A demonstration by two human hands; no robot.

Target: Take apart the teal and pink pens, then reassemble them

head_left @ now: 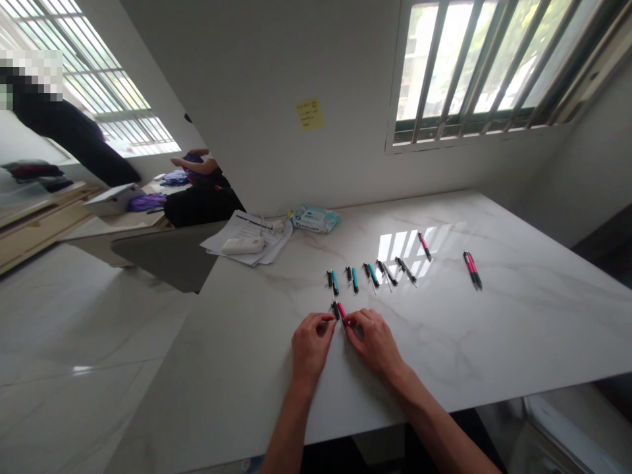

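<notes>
On the white table directly before me, a pen lies in parts: a black upper part [336, 310] beside a red barrel [342, 308]. My right hand [374, 339] pinches the lower end of the red barrel. My left hand [312, 342] is closed, its thumb and forefinger together right beside the black part; whatever they hold is too small to make out. Just beyond the hands runs a row of pens in parts, with teal barrels [355, 280] on the left and dark barrels [407, 271] on the right. Thin refills lie among them.
A red and black pen [424, 245] lies behind the row, and a pair of similar pens [473, 270] farther right. Papers [232, 230] with a white device [243, 245] and a wipes pack [315, 219] sit by the wall. Other people are at left.
</notes>
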